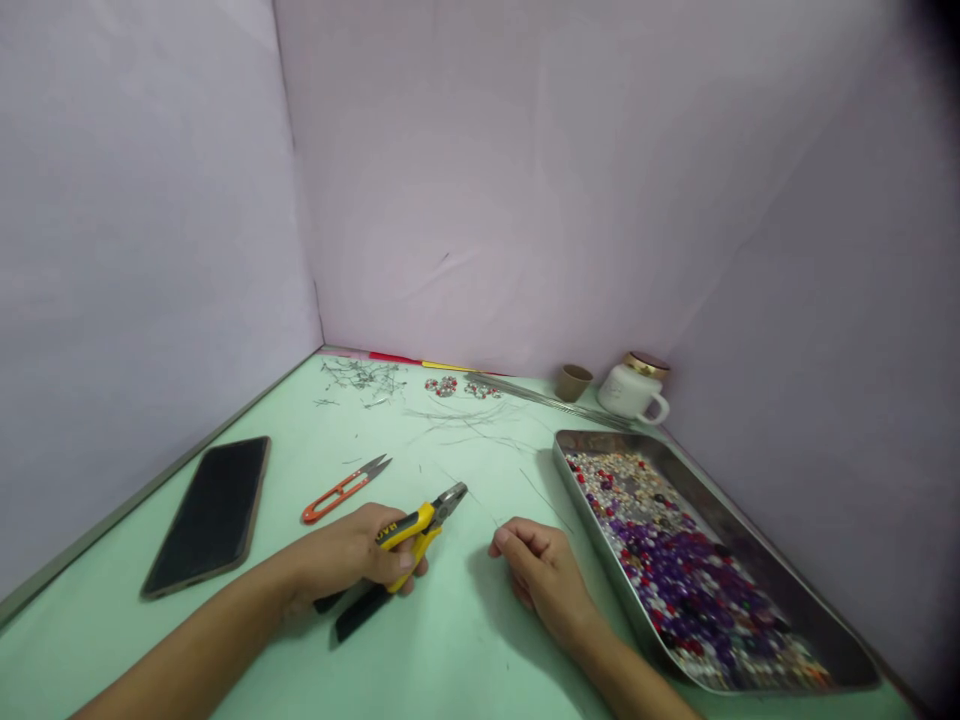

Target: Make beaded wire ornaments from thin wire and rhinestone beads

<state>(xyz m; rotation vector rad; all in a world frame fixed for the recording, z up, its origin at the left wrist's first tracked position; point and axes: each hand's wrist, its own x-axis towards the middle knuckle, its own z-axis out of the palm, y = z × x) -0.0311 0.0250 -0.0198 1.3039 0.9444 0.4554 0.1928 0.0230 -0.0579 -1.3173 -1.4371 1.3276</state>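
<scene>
Pale wall panels stand beyond the yellow-and-black pliers and to either side of them; a light green tabletop extends beneath. Right of the pliers, a metal tray holds mixed beads, purple ones most plentiful, with red, white and gold-toned ones among them. Left of the pliers lies a smartphone, dark screen upward. The left hand is wrapped around the handles of the pliers, whose head points away from the body and rightward. The right hand, near the pliers on their right, has its fingers curled, thumb and forefinger pinching a thin wire. Far beyond the pliers, to the right, lie slender rods and stands a white lidded mug. Orange-handled snips rest near the pliers, on their left. A small brown cup stands far beyond the pliers, rightward; loose wires, a heap of short wire pieces and two red-and-clear beaded pieces lie beyond them also. The thin wire passes by the pliers' tip; whether the jaws grip it cannot be told
</scene>
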